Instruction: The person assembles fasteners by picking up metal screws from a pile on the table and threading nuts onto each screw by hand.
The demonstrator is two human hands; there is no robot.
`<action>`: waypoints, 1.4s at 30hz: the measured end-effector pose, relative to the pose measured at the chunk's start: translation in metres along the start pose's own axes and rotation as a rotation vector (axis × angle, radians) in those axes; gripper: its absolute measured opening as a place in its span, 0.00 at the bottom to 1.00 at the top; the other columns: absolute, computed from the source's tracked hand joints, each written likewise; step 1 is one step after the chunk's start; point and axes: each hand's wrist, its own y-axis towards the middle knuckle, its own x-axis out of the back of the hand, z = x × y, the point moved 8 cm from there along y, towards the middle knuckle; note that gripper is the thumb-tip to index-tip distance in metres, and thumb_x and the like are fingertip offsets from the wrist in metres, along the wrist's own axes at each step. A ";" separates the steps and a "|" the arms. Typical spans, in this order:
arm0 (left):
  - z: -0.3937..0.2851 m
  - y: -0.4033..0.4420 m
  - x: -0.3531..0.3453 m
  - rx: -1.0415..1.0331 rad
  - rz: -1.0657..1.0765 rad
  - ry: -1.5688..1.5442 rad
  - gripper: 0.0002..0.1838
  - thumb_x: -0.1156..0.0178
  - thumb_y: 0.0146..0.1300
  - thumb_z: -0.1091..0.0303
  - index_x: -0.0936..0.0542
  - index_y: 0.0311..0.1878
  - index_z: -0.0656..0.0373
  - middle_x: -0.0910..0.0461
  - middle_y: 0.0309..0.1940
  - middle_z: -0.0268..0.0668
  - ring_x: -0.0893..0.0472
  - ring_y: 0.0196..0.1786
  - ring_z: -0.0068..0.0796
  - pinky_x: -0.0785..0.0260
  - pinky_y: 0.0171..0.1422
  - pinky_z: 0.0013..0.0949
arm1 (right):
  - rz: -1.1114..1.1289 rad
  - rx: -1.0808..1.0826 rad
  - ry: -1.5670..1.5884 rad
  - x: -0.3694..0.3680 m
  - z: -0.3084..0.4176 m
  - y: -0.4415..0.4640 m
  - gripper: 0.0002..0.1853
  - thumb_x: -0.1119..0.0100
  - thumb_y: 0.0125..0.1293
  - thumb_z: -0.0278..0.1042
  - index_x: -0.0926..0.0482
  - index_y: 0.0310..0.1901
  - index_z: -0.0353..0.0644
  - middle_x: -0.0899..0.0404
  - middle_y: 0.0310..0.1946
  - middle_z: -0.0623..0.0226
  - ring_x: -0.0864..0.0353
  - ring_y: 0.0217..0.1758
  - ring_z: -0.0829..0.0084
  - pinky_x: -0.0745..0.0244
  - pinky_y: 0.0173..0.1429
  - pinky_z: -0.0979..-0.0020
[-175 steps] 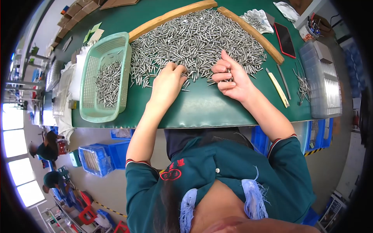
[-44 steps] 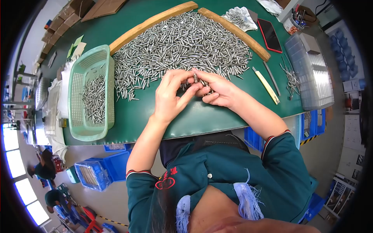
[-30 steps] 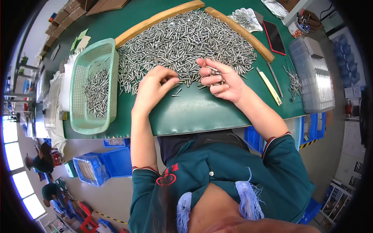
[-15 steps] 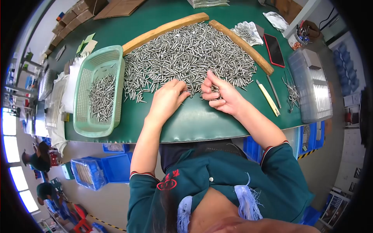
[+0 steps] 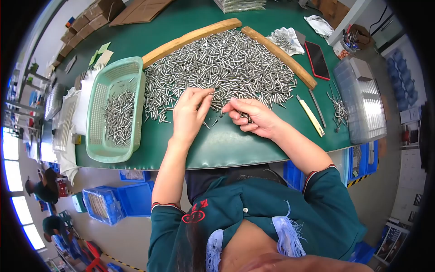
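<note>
A wide heap of small silvery metal pins (image 5: 217, 63) lies on the green table; their exact kind is too small to tell. My left hand (image 5: 190, 113) is at the heap's near edge, thumb and index finger brought close together in a pinch; what is between the tips is not clear. Just to its right, my right hand (image 5: 253, 119) has its fingers curled round several of the metal pins (image 5: 245, 117), its thumb and index finger toward the left hand. A few loose pins (image 5: 215, 122) lie between the hands. At the left, a pale green basket (image 5: 94, 109) contains more pins.
Two wooden bars (image 5: 192, 40) (image 5: 281, 56) border the heap's far sides. To the right are a red-edged phone (image 5: 317, 61), a yellow-handled cutter (image 5: 311, 118), a thin metal strip (image 5: 318, 109) and a clear plastic box (image 5: 362, 109). Cardboard boxes (image 5: 86, 27) stand far left.
My left hand has shifted up and slightly left, its fingertips now over the heap's edge. My right hand has turned, its thumb lowered, and the pins in its curled fingers show more.
</note>
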 end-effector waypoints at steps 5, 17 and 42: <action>-0.013 -0.007 -0.009 0.007 -0.063 -0.378 0.07 0.39 0.56 0.76 0.19 0.39 0.60 0.21 0.37 0.36 0.22 0.37 0.23 0.29 0.35 0.25 | -0.048 0.036 -0.025 0.003 -0.003 0.003 0.12 0.46 0.66 0.41 0.25 0.40 0.40 0.35 0.25 0.81 0.41 0.20 0.92 0.54 0.15 0.89; -0.030 -0.007 -0.016 -0.176 -0.013 -0.195 0.09 0.39 0.53 0.78 0.19 0.39 0.59 0.21 0.37 0.37 0.21 0.39 0.31 0.29 0.45 0.30 | -0.059 0.074 0.143 0.009 0.003 0.004 0.08 0.48 0.67 0.40 0.28 0.36 0.45 0.34 0.25 0.80 0.39 0.21 0.92 0.53 0.15 0.89; 0.011 -0.012 -0.032 0.397 0.098 -0.845 0.08 0.45 0.64 0.72 0.21 0.43 0.63 0.21 0.41 0.36 0.23 0.42 0.20 0.33 0.45 0.23 | -0.083 0.061 0.037 0.008 0.001 0.003 0.12 0.45 0.65 0.43 0.26 0.38 0.42 0.36 0.24 0.82 0.42 0.20 0.93 0.55 0.15 0.89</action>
